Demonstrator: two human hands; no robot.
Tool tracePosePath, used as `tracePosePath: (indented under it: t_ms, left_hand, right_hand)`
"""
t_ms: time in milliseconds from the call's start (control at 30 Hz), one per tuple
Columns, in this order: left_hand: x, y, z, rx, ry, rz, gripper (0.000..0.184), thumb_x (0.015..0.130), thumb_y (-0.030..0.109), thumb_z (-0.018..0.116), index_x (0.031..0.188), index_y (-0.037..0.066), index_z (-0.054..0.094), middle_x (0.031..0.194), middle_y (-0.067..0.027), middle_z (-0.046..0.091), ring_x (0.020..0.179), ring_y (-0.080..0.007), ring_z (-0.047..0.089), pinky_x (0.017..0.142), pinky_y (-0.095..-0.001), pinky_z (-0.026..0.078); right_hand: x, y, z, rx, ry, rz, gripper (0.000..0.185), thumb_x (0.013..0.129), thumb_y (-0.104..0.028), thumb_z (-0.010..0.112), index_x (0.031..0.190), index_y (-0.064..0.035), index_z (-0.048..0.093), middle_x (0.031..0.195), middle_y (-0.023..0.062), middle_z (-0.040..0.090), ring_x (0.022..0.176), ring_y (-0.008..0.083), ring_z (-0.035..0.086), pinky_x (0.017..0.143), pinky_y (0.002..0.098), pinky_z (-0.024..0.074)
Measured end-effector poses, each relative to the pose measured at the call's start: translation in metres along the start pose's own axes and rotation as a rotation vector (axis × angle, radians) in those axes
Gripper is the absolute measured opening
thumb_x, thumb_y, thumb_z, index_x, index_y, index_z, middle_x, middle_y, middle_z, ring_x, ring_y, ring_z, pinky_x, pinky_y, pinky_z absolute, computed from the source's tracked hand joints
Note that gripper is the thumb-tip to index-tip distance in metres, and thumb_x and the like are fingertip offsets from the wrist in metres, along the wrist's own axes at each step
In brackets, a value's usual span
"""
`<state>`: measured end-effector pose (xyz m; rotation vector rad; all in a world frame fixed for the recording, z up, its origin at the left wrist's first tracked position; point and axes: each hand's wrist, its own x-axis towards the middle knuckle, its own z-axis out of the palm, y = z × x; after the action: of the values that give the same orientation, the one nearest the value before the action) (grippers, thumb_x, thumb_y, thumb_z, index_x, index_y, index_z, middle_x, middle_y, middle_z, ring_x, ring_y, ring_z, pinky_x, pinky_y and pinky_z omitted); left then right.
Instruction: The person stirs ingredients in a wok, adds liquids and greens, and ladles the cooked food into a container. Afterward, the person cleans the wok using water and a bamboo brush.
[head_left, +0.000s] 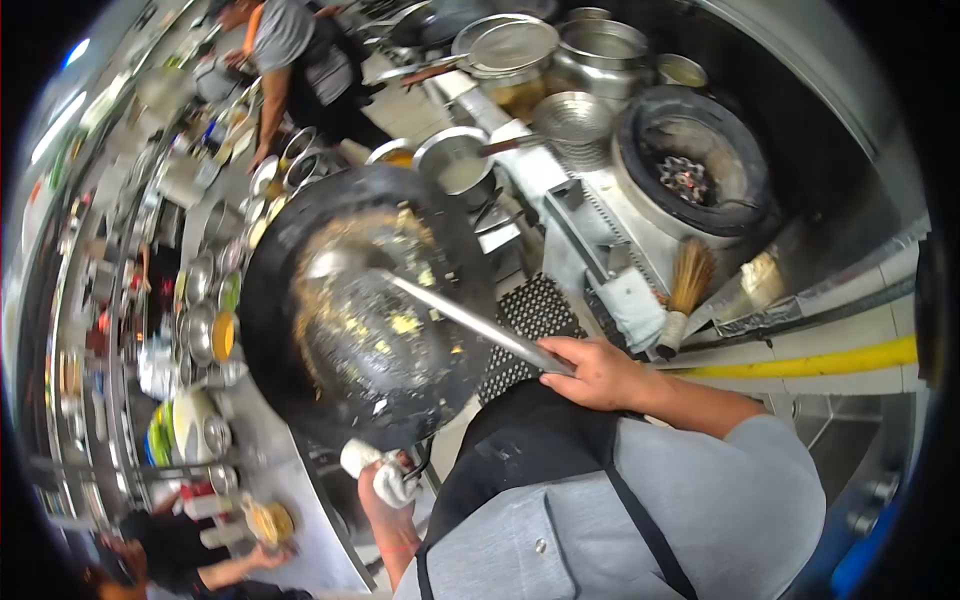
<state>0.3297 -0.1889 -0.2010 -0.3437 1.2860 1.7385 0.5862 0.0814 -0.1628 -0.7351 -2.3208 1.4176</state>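
Note:
A large black wok (270,290) is held up in front of my body, with bits of yellow food (405,324) scattered over its wet inner surface. My left hand (385,488) is closed around a white cloth (362,459) at the wok's near edge, beside a dark curved handle. My right hand (595,373) grips the metal handle of a long ladle (480,325). The ladle's bowl rests inside the wok, toward its far left part.
A round burner (745,150) stands at the upper right, with a straw brush (692,275) near it. Pots and a strainer (513,43) are behind. Bowls (208,335) line a counter at left. Co-workers (310,65) stand at upper left and lower left.

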Motion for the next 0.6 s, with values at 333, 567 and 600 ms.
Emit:
tracePosePath:
  t_ms: [333,567,600]
  left_hand:
    - [0.202,-0.057,0.294,0.471,-0.727,-0.306,0.023,0.085,0.023,0.049,0.088,0.002,0.059,0.077,-0.0092,0.064,0.061,-0.0218,0.061,0.049,-0.0336,0.050]
    - [0.303,-0.148,0.470,0.614,-1.086,-0.507,0.019,0.086,0.019,0.050,0.078,0.005,0.060,0.066,-0.0060,0.061,0.054,-0.0204,0.060,0.049,-0.0354,0.052]
    - [0.317,-0.156,0.489,0.595,-1.120,-0.598,0.018,0.086,0.019,0.050,0.079,0.006,0.060,0.068,-0.0054,0.062,0.054,-0.0200,0.059,0.050,-0.0365,0.052]
  right_hand:
    - [-0.039,0.064,-0.066,0.308,0.834,0.289,0.041,0.084,0.007,0.058,0.124,0.0042,0.049,0.096,0.0031,0.062,0.083,0.0079,0.057,0.071,0.0222,0.0463]
    - [0.027,0.086,-0.174,0.233,1.129,0.565,0.017,0.087,0.000,0.056,0.103,-0.0003,0.058,0.063,-0.0002,0.053,0.045,0.0062,0.046,0.040,0.0225,0.0343]
    - [0.052,0.104,-0.201,0.048,1.165,0.459,0.009,0.087,-0.003,0.057,0.096,-0.0005,0.058,0.059,0.0007,0.051,0.043,0.0081,0.046,0.040,0.0238,0.0358]
